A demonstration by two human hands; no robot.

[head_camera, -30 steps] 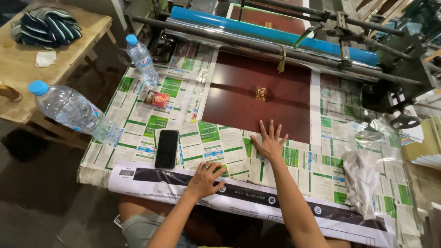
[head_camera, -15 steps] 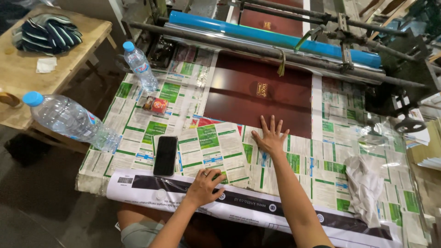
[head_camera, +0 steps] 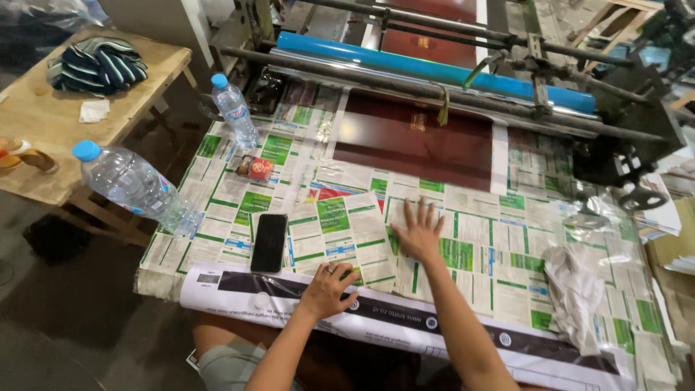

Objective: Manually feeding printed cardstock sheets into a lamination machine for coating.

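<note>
The right hand (head_camera: 418, 233) lies flat on the newspaper sheets (head_camera: 463, 246) that cover the table (head_camera: 156, 279), fingers spread apart and pressing on nothing but paper. The left hand (head_camera: 329, 288) rests at the near edge, fingers curled loosely together on the white and black printed strip (head_camera: 405, 326), and grips nothing.

The dark red sheet (head_camera: 416, 141) lies beyond the right hand, its far edge under the blue roller (head_camera: 434, 69) and the grey bars of the machine (head_camera: 622, 123). Its near edge is well apart from the fingertips. By the look of it, the sheet is laid out on the paper and fed into the roller, while the smoothing of the newspaper near the person seems to be what is in hand; no sheet has been lifted off.

A black phone (head_camera: 269, 242) lies just left of the left hand. Two water bottles stand to the left, a large one (head_camera: 130, 185) at the table's corner and a small one (head_camera: 234, 112) farther back, with a small red packet (head_camera: 255, 168) between them. Crumpled paper (head_camera: 575, 289) lies to the right.

Against half a second ago, the right hand has drawn back from the dark red sheet's near edge, which it almost touched then; more newspaper now shows between them. The left hand sits on the strip as before.
</note>
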